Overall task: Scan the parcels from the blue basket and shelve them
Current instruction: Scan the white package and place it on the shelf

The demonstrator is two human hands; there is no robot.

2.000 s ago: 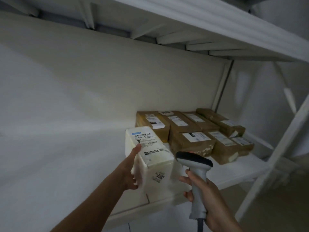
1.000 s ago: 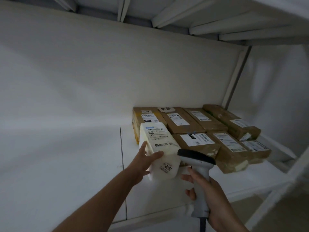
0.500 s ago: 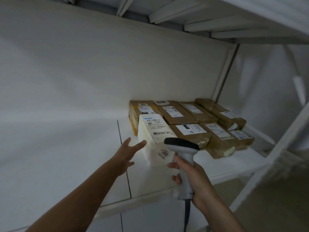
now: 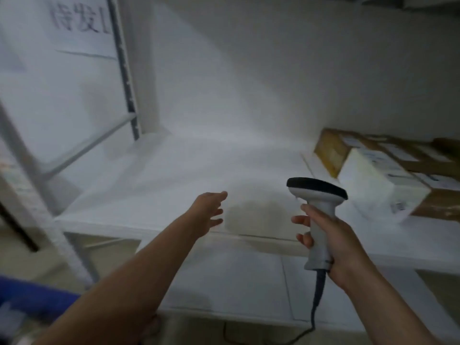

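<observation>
Parcel (image 4: 378,180), white, sits on the shelf (image 4: 199,165) up and right of the right hand (image 4: 333,240), pressed against the brown parcels (image 4: 328,150). That hand's fingers wrap the scanner (image 4: 317,192) handle, head level. Left hand (image 4: 207,210) hangs over the shelf edge, fingers spread, holding nothing. Blue basket (image 4: 32,295) lies low, left of it. Judgement: reach down for the next parcel, take it label-up, keep the scanner clear.

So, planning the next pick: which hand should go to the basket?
Left, probably: the left hand is empty and nearer the basket; the right hand grips the scanner.
</observation>
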